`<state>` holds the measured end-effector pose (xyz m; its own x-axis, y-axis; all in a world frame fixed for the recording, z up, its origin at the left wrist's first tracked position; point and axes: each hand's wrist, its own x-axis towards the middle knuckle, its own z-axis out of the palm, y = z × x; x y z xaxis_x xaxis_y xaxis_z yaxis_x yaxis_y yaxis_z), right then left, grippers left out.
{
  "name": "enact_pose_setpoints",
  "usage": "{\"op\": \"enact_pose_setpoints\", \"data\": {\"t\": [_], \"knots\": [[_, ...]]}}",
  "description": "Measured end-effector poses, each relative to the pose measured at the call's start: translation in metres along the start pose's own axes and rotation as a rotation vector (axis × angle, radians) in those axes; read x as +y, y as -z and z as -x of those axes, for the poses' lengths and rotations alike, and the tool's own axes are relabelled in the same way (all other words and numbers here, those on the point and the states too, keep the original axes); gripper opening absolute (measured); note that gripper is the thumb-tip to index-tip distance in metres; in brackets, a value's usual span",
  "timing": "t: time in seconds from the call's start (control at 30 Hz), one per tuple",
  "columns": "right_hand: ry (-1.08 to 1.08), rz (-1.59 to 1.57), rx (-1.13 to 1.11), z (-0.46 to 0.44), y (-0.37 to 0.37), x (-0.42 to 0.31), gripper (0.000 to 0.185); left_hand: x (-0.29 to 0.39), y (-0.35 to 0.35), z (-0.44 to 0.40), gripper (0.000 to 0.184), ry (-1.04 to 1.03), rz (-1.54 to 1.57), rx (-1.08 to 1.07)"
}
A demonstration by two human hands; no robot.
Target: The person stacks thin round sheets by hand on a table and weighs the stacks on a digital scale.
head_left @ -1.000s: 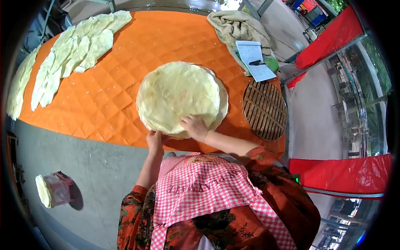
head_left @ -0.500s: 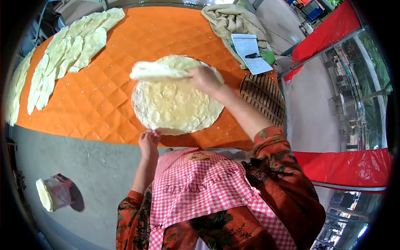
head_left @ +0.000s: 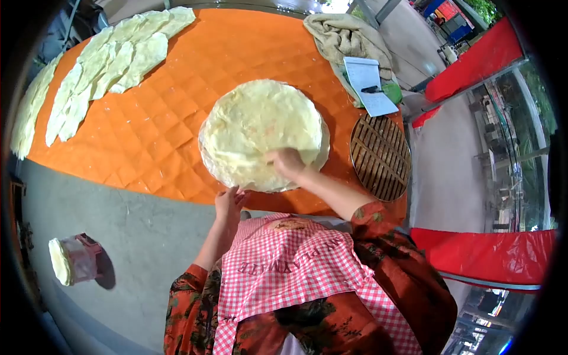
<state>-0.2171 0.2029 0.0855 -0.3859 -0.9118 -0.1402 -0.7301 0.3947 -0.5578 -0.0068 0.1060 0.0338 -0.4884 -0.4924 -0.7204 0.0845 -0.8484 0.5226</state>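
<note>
Touching flatbreads (head_left: 260, 121), right hand (head_left: 287, 164) near slatted tray (head_left: 380, 158)

A creased matt orange cloth-like cover (head_left: 142, 136) is spreading around the pale round flatbread stack (head_left: 260, 127), whose surface is looking rough and blistered. Right of the stack, the brown slatted round rack (head_left: 380, 158) is showing ridged, wood-like slats.

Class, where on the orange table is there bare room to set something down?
The widest bare patch of the orange covering lies between the round stack and the overlapping sheets at left. Another runs along the far side, between those sheets and the sacking. The right end is crowded: sacking, notebook and slatted rack sit close together.
</note>
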Motion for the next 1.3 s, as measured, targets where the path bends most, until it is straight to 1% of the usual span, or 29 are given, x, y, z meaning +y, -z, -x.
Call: {"op": "enact_pose_setpoints", "data": {"t": [0.03,0.1,0.2,0.23,0.27,0.3,0.37,0.43,0.47,0.5,0.53,0.57,0.6,0.67,0.7,0.73,0.77,0.83,0.9,0.97,1.0,1.03,1.07,1.1,1.13,1.17,1.23,1.3], "knots": [[0.089,0.119,0.167,-0.005,0.013,-0.005,0.011,-0.004,-0.001,-0.007,0.012,0.014,0.018,-0.021],[0.281,0.225,0.342,-0.002,0.044,-0.036,0.012,-0.009,0.000,-0.012,0.010,0.026,-0.003,-0.054],[0.320,0.369,0.343,0.006,0.011,-0.052,0.014,-0.004,-0.011,-0.007,0.012,-0.024,-0.042,-0.069],[0.300,0.332,0.239,0.009,-0.015,-0.041,0.019,-0.002,-0.016,-0.002,0.014,-0.035,-0.055,-0.071],[0.301,0.318,0.221,0.012,-0.039,-0.032,0.021,0.000,-0.018,0.000,0.015,-0.044,-0.066,-0.070],[0.301,0.303,0.198,0.016,-0.049,-0.034,0.024,0.000,-0.015,-0.005,0.015,-0.046,-0.058,-0.115],[0.277,0.319,0.319,0.029,-0.058,-0.037,0.027,-0.003,-0.005,-0.011,0.015,-0.036,-0.039,-0.193],[0.248,0.279,0.355,0.036,-0.060,-0.040,0.030,0.000,-0.003,-0.005,0.016,-0.029,0.012,-0.273],[0.233,0.236,0.335,0.033,-0.059,-0.036,0.031,0.007,-0.010,0.001,0.017,-0.026,0.036,-0.323],[0.222,0.195,0.315,0.028,-0.057,-0.030,0.032,0.015,-0.019,0.009,0.017,-0.027,0.046,-0.302],[0.236,0.005,0.348,0.008,-0.073,-0.005,0.026,0.022,-0.028,0.019,0.017,-0.031,0.061,-0.276],[-0.077,0.016,0.058,-0.006,-0.043,-0.018,0.014,0.024,-0.032,0.026,0.018,-0.035,0.076,-0.244],[-0.228,-0.090,0.004,-0.028,-0.012,-0.018,0.012,0.025,-0.027,0.027,0.016,-0.088,0.015,-0.249],[-0.130,0.012,0.048,-0.048,0.066,-0.039,0.014,0.005,0.018,-0.008,0.014,-0.087,0.067,-0.204],[-0.051,0.064,0.295,-0.064,0.081,-0.023,0.015,-0.001,0.029,-0.020,0.012,-0.092,0.098,-0.187],[0.135,0.253,0.392,-0.048,0.124,-0.055,0.013,0.004,0.020,-0.003,0.009,-0.077,0.044,-0.064],[0.242,0.286,0.420,-0.040,0.144,-0.063,0.016,0.005,0.012,0.007,0.008,-0.071,0.041,-0.064],[0.347,0.372,0.479,-0.008,0.161,-0.079,0.023,0.004,-0.001,0.020,0.008,-0.063,0.035,-0.059],[0.323,0.366,0.508,0.019,0.127,-0.065,0.024,-0.003,-0.012,0.023,0.006,-0.085,0.032,-0.080],[0.288,0.329,0.437,0.033,0.066,-0.020,0.022,-0.009,-0.019,0.015,0.008,-0.156,-0.006,-0.123],[0.269,0.291,0.273,0.036,0.037,0.009,0.020,-0.012,-0.018,0.009,0.011,-0.155,-0.033,-0.108],[0.232,0.333,0.222,0.037,-0.007,0.052,0.019,-0.015,-0.018,0.006,0.016,-0.159,-0.063,-0.110],[-0.049,-0.052,0.080,0.044,-0.023,0.064,0.016,-0.017,-0.023,0.006,0.023,-0.130,-0.087,-0.099],[0.308,0.313,0.452,0.050,-0.044,0.077,0.016,-0.019,-0.020,0.005,0.016,-0.080,0.010,-0.205],[0.284,0.318,0.414,0.052,-0.037,0.070,0.016,-0.021,-0.013,-0.001,0.016,-0.015,-0.156,-0.128],[0.260,0.312,0.363,0.053,-0.030,0.062,0.016,-0.020,-0.020,0.004,0.024,-0.023,-0.134,-0.021],[0.201,0.258,0.300,0.053,-0.022,0.059,0.016,-0.027,-0.019,-0.011,0.025,-0.172,-0.251,0.093],[0.147,0.222,0.273,0.054,-0.020,0.059,0.015,-0.029,-0.013,-0.037,0.028,-0.134,-0.297,-0.004]]}}
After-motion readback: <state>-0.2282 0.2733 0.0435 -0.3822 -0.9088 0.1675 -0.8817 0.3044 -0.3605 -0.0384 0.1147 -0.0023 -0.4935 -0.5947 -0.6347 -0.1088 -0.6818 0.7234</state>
